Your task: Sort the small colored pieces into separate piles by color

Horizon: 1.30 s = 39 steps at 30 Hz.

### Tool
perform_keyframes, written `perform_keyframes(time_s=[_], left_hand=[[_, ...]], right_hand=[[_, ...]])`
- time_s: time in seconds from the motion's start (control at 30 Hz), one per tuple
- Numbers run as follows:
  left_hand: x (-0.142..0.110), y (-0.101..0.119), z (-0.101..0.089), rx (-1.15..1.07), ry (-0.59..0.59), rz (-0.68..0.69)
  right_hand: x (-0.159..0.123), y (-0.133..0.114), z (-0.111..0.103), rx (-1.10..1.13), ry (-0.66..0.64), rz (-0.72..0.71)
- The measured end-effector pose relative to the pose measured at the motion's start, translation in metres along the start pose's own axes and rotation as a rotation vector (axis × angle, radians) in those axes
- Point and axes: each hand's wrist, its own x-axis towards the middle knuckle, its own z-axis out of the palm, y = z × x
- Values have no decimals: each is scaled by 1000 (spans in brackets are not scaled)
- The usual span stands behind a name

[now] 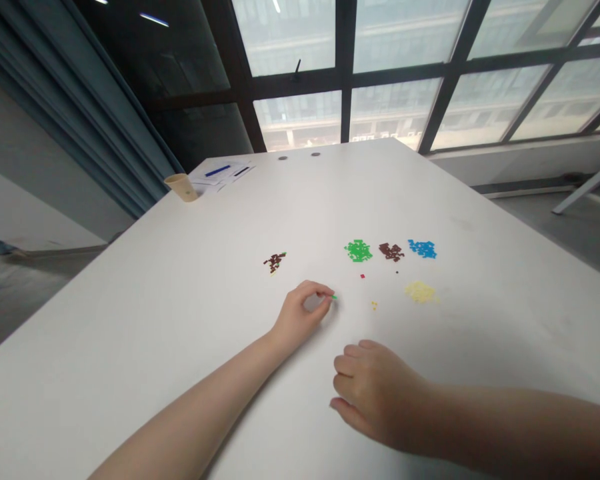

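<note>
My left hand [297, 312] pinches a small green piece [335, 297] between thumb and forefinger, low over the white table. Closer to me, my right hand [373, 383] rests with its fingers curled in; whether anything is inside is hidden. Beyond the hands lie piles of tiny flat pieces: green [359, 251], brown [391, 251], blue [423, 249] and pale yellow [420, 292]. One red piece [363, 276], a single dark piece [397, 272] and a few orange-yellow pieces [374, 305] lie apart. A mostly brown cluster [275, 262] with green and yellow bits sits ahead of my left hand.
A tan cup [181, 187] stands at the table's far left edge, beside papers [215, 177] with a blue pen [217, 171] on them. Two round grey discs [315, 155] are near the far edge. Windows and a blue curtain [95, 100] lie beyond the white table [130, 320].
</note>
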Motion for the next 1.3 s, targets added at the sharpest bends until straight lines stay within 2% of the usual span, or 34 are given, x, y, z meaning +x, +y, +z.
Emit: perform_keyframes(time_s=[0.2, 0.47, 0.6, 0.7, 0.8, 0.9, 0.97, 1.07, 1.3], left_hand=[[-2, -3, 4, -164, 31, -87], [-2, -6, 3, -212, 55, -90], [-2, -7, 4, -231, 63, -86], [-3, -5, 4, -241, 62, -74], [-4, 0, 3, -253, 64, -46], [-5, 5, 2, -262, 81, 6], [-5, 7, 2, -271, 86, 35], [-7, 9, 3, -270, 66, 65], [-10, 8, 4, -189, 29, 102]], right_hand=[[0, 0, 1, -17, 6, -6], [0, 0, 2, -22, -1, -7], [2, 2, -5, -30, 14, 19], [5, 13, -16, -56, 96, 166], [8, 32, -26, -77, 273, 320], [10, 50, -28, -27, 432, 311], [11, 56, -25, 16, 489, 273], [12, 58, -21, 48, 519, 234], [14, 58, -20, 59, 490, 215]])
